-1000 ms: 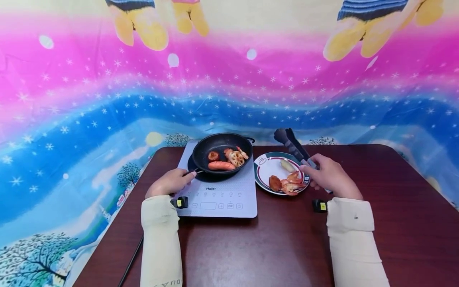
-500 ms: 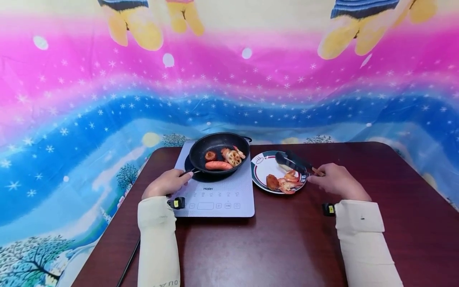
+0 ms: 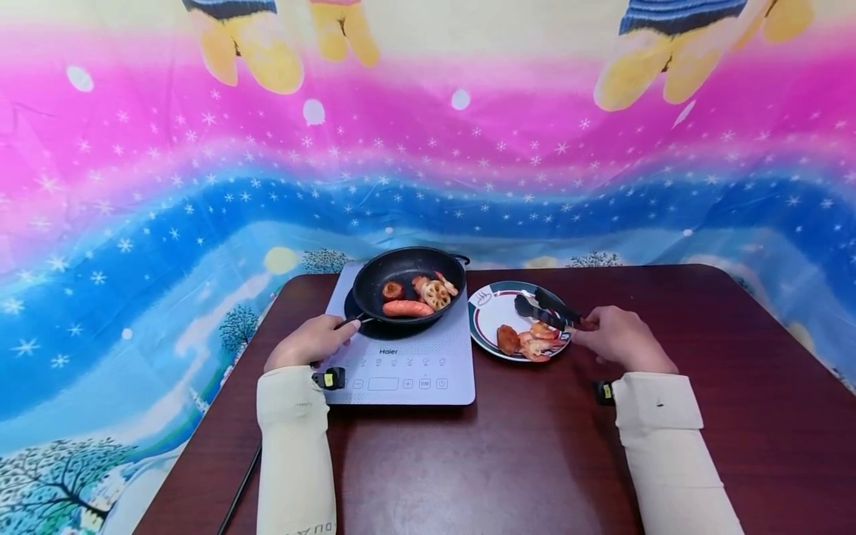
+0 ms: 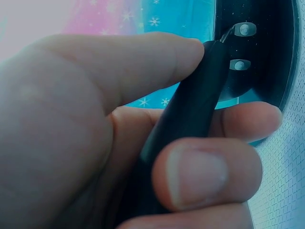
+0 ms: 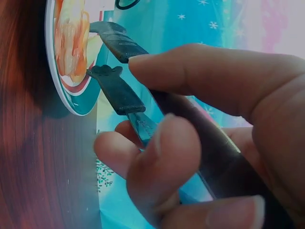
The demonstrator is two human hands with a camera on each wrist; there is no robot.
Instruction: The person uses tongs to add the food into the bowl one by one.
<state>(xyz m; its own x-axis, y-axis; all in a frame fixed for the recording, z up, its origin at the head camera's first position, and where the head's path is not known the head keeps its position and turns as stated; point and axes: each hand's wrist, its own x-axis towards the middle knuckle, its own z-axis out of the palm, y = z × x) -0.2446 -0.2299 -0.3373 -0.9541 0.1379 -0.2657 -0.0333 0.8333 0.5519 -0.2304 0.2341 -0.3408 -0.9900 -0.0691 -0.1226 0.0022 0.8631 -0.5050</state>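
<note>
My left hand grips the black handle of a frying pan, fingers curled round it. In the pan lie a sausage, a lotus root slice, a round brown piece and other food. My right hand holds dark-tipped tongs, their tips low over a plate. In the right wrist view the tips stand apart, a pale piece showing between or behind them; contact cannot be told. Cooked shrimp and a brown chunk lie nearer the plate's front.
A white induction cooker lies under the pan, its control panel facing me. The plate is just right of it on the dark wooden table. A black cable runs off at left. A printed cloth hangs behind the table.
The tongs have swung down from a raised position above the plate to low over it, covering the pale piece in the head view. My left hand keeps its hold on the pan handle.
</note>
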